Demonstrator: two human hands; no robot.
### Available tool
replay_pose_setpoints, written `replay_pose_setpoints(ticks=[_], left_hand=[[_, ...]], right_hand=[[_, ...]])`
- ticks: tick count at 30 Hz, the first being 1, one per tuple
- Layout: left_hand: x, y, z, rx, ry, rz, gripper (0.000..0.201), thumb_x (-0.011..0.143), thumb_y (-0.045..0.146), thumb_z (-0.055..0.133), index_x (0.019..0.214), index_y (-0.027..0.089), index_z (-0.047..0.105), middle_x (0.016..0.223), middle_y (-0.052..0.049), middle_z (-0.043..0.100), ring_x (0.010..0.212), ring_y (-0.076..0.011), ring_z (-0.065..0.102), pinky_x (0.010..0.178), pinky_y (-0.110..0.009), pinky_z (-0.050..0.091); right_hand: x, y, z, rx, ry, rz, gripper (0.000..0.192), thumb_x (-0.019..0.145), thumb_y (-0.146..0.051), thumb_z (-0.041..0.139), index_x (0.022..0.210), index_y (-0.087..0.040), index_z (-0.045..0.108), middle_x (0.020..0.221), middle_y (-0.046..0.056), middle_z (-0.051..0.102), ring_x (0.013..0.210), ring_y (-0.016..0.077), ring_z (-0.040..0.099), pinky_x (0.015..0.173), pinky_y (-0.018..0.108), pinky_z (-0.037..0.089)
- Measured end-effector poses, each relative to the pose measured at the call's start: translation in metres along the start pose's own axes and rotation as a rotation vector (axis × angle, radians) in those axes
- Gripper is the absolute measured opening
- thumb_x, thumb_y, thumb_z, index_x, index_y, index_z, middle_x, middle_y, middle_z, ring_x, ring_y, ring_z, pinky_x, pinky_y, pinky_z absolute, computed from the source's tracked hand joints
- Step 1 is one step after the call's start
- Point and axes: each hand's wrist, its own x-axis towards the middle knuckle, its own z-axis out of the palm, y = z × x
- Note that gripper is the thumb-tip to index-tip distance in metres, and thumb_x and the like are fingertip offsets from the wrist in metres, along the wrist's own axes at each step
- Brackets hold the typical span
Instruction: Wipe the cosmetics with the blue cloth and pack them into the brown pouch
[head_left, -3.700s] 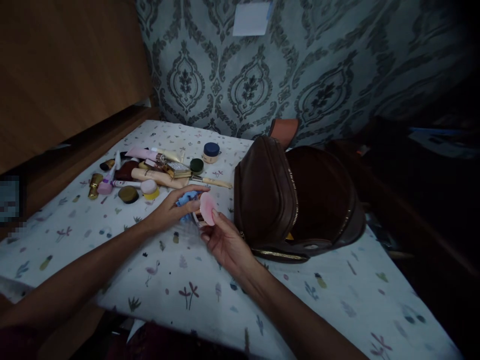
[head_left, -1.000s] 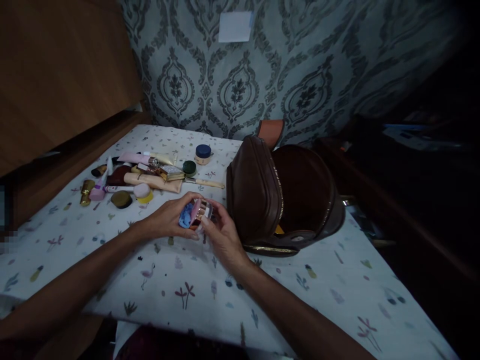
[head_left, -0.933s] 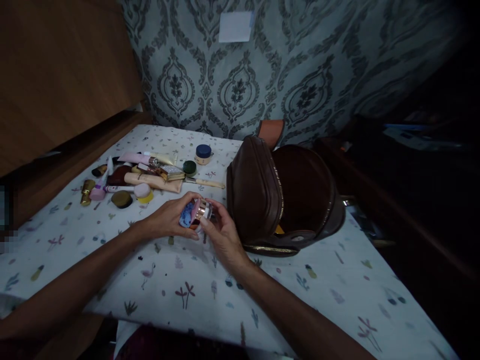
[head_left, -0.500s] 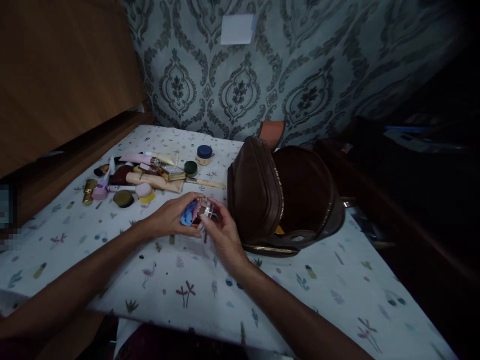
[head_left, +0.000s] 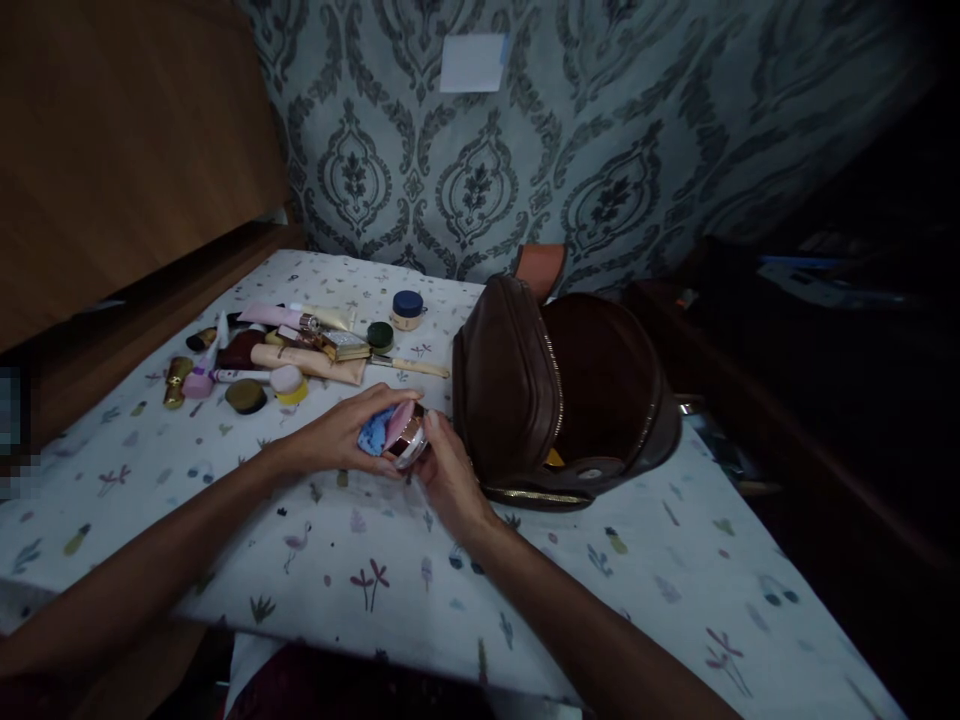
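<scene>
Head view: the left hand (head_left: 341, 432) grasps a round jar (head_left: 407, 438) along with a crumpled blue cloth (head_left: 374, 432), while the right hand (head_left: 454, 482) pinches the jar's right side, just left of the brown bag (head_left: 499, 385). To handle it well, I'd keep the left fingers steady, let the right thumb press lightly, and stay low over the tablecloth (head_left: 322, 600). The jar looks squat, with a pink face and shiny coppery band, likely slippery; the cloth seems soft, the bag smooth and leathery with a toothed zip.
</scene>
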Motion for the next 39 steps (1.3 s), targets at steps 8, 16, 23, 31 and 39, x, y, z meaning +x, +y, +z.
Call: replay_pose_setpoints(ticks=[8, 16, 23, 31, 39], left_hand=[[0.002, 0.01, 0.002, 0.013, 0.102, 0.012, 0.081, 0.076, 0.062, 0.072, 0.144, 0.026, 0.047, 0.135, -0.013, 0.054, 0.125, -0.0311, 0.052, 0.107, -0.047, 0.041], [-0.002, 0.025, -0.007, -0.09, 0.131, 0.002, 0.042, 0.091, 0.044, 0.062, 0.126, 0.022, 0.065, 0.122, -0.009, 0.07, 0.108, -0.0252, 0.065, 0.097, -0.039, 0.049], [-0.002, 0.025, -0.01, -0.207, 0.27, -0.129, 0.037, 0.091, 0.046, 0.059, 0.111, 0.016, 0.07, 0.113, -0.008, 0.073, 0.106, -0.0251, 0.065, 0.094, -0.034, 0.051], [0.002, 0.025, 0.009, 0.171, 0.539, -0.055, 0.026, 0.095, 0.036, 0.052, 0.107, 0.017, 0.065, 0.107, -0.009, 0.07, 0.102, -0.0232, 0.064, 0.093, -0.036, 0.05], [-0.002, 0.021, 0.023, 0.364, 0.458, 0.217, 0.03, 0.097, 0.022, 0.045, 0.121, 0.02, 0.062, 0.117, -0.01, 0.069, 0.113, -0.0235, 0.061, 0.1, -0.04, 0.049]], right_hand=[[-0.004, -0.009, 0.008, 0.161, 0.018, 0.051, 0.042, 0.074, -0.048, 0.079, 0.105, -0.027, 0.06, 0.104, -0.001, 0.07, 0.093, 0.0174, 0.068, 0.079, 0.031, 0.056], [-0.003, -0.007, 0.003, 0.161, -0.01, 0.102, 0.044, 0.073, -0.048, 0.081, 0.105, -0.028, 0.058, 0.094, -0.003, 0.069, 0.078, 0.0139, 0.068, 0.075, 0.029, 0.056], [-0.001, -0.006, 0.0, 0.165, -0.007, 0.108, 0.039, 0.077, -0.054, 0.076, 0.095, -0.023, 0.059, 0.09, -0.001, 0.069, 0.077, 0.0148, 0.066, 0.063, 0.025, 0.053], [-0.003, -0.006, 0.003, 0.173, -0.074, 0.209, 0.044, 0.068, -0.047, 0.085, 0.092, -0.021, 0.058, 0.085, -0.001, 0.068, 0.076, 0.0147, 0.067, 0.07, 0.027, 0.056], [-0.005, -0.002, 0.005, 0.143, -0.093, 0.094, 0.052, 0.067, -0.042, 0.085, 0.109, -0.027, 0.057, 0.102, -0.001, 0.06, 0.088, 0.015, 0.062, 0.074, 0.029, 0.058]])
